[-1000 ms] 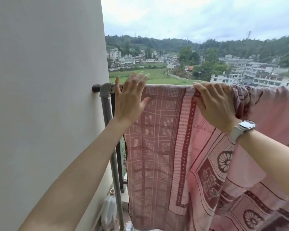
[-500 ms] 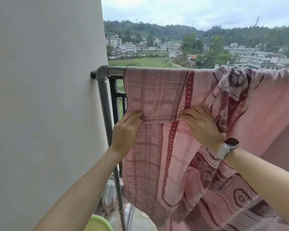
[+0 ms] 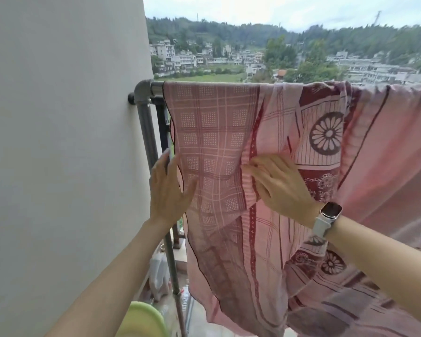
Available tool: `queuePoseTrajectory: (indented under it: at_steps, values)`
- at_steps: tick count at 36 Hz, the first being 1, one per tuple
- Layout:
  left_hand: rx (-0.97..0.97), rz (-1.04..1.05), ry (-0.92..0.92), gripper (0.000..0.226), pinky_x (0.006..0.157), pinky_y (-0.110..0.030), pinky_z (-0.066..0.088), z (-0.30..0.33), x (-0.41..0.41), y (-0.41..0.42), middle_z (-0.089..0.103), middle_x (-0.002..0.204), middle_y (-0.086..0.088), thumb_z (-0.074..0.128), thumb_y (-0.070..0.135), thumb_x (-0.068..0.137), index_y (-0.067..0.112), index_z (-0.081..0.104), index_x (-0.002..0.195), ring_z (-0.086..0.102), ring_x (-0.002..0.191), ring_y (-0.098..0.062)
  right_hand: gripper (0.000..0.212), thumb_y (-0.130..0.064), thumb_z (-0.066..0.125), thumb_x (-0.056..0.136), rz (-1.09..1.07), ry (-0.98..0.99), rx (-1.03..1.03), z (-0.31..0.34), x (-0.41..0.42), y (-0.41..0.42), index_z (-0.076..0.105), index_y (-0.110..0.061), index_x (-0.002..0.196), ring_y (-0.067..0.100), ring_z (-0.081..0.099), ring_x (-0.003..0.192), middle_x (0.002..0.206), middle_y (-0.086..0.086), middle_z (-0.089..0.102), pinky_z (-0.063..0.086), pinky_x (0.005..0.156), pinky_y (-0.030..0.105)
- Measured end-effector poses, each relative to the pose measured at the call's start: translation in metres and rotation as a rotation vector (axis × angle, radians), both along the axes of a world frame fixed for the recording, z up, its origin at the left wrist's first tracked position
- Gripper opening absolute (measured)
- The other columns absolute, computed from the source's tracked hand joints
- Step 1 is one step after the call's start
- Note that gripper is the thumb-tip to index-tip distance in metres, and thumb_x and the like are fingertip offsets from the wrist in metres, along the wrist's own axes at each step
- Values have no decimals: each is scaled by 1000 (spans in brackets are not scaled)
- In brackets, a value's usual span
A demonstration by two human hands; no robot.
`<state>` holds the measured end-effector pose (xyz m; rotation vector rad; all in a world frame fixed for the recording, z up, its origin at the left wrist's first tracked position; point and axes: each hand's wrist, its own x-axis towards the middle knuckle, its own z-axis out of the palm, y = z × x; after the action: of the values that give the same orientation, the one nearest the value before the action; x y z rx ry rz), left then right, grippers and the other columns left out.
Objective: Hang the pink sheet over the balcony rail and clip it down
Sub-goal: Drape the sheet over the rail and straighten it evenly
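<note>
The thin pink cotton sheet with its maroon check and wheel print [image 3: 214,132] already hangs over the grey metal balcony rail [image 3: 153,88], which runs from the elbow joint at the white wall [image 3: 58,142] in the left half of the frame across to the right edge. A second ago both hands were up at the rail top; they have since slid down the cloth to the middle of the frame, so the smoothing has moved from the fold at the rail to the hanging drop. The left hand [image 3: 168,190] lies flat at the sheet's dark-hemmed left edge, fingers straight and together, pointing up, thumb spread onto the cloth; it holds nothing. The right hand [image 3: 280,186], with a white smartwatch [image 3: 326,220] on its wrist, presses on the cloth near the maroon stripe, its fingers gathering a small fold; whether they truly pinch it I cannot tell. The left panel now hangs fairly flat, but the cloth to the right is bunched along the rail and creased below. I see no clips anywhere, so by my reckoning the draping is nearly done and the clipping has not begun. A lime green plastic basin [image 3: 141,319] peeks in at the bottom edge.
</note>
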<state>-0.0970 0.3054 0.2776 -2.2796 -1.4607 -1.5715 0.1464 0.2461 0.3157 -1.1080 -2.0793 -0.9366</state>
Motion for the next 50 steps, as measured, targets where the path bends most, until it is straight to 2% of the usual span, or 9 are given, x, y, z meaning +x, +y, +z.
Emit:
queuePoseTrajectory:
  at_steps: [5,7,9,12,21,26,32,41,50]
  values:
    - [-459,-224,-597,66,92,-33,45,34,7,12,52,126,-4,60,41,85,17,30,139,55,108,-18,28,-9,45,89,-21,63,136,29,-2,7,56,-13,115,28,46,116,117,9,53,32,101,58]
    - [-449,-257,-573,26,75,-36,49,34,7,15,63,87,-7,57,38,88,15,60,99,59,77,-21,31,-9,48,88,-68,69,167,35,-2,10,56,-12,118,28,43,121,121,10,54,21,107,60]
    - [-331,-192,-559,34,61,-32,39,27,5,15,50,64,-5,53,32,91,11,52,65,45,60,-18,35,-8,51,87,-102,84,153,38,-3,11,55,-12,121,30,40,124,124,13,54,15,110,58]
    - [-208,-15,-491,40,51,-16,30,18,-6,13,42,56,5,47,28,95,17,39,58,37,52,-10,39,-9,50,87,-152,75,63,34,-6,13,51,-12,126,32,38,127,127,14,52,15,112,53]
    - [-230,224,-488,25,63,-32,37,-9,-46,16,58,80,-5,49,27,93,11,53,75,54,73,-25,41,-20,37,90,-114,-146,-347,-17,-13,5,47,-15,130,28,42,128,135,12,49,41,101,47]
    - [-237,-68,-641,12,73,-15,47,30,-34,8,62,86,13,57,27,90,18,60,97,59,78,-2,36,-8,48,84,-7,-12,-106,8,-24,8,57,-11,119,29,47,120,122,11,57,38,101,52]
    - [-122,182,-746,19,75,-27,44,41,-50,22,65,90,-4,50,20,92,7,64,92,57,81,-15,34,-1,48,84,4,97,59,34,-27,15,55,-9,116,31,44,120,121,15,56,35,102,52]
    - [101,347,-343,37,103,-50,28,80,-15,25,45,131,-8,46,27,89,18,47,125,40,122,-24,35,-1,50,81,97,61,142,49,-11,2,54,-12,115,25,50,103,114,8,54,42,83,37]
    - [454,-53,230,39,109,-55,9,140,102,11,48,134,-7,42,32,84,21,47,121,32,128,-23,36,-5,47,80,-191,192,285,101,68,-9,50,-11,116,24,47,103,113,8,52,33,90,43]
